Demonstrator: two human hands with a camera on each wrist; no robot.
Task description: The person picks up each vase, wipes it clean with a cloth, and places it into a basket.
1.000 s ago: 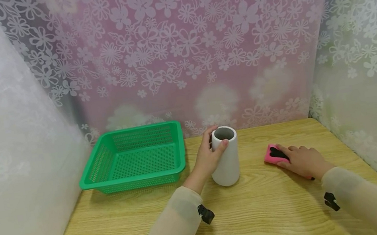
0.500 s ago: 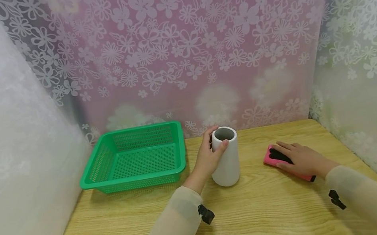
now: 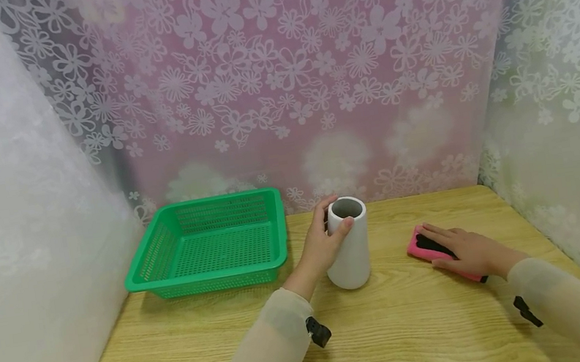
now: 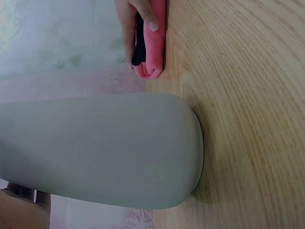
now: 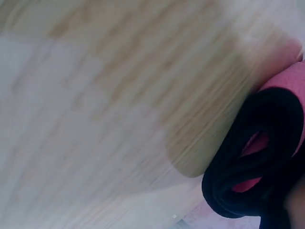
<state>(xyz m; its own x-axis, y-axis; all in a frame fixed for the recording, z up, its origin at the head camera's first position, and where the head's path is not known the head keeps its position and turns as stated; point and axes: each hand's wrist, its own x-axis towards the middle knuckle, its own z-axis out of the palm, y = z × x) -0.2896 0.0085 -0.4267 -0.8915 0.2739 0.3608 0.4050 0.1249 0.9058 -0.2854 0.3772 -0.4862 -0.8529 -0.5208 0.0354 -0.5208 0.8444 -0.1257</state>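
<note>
Clasped the upright vase (image 3: pixel 353 255) high up with the left hand (image 3: pixel 318 248); rested the right hand (image 3: pixel 469 248) straight-fingered on the folded cloth (image 3: pixel 421 251) beneath. Possibly risked tipping the vase by sideways pull, or unfolding the cloth by dragging.

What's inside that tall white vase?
Through its open top, the white vase shows only a grey inner wall, darker lower down. Its near side hides the bottom, so I can't tell whether anything lies there.
</note>
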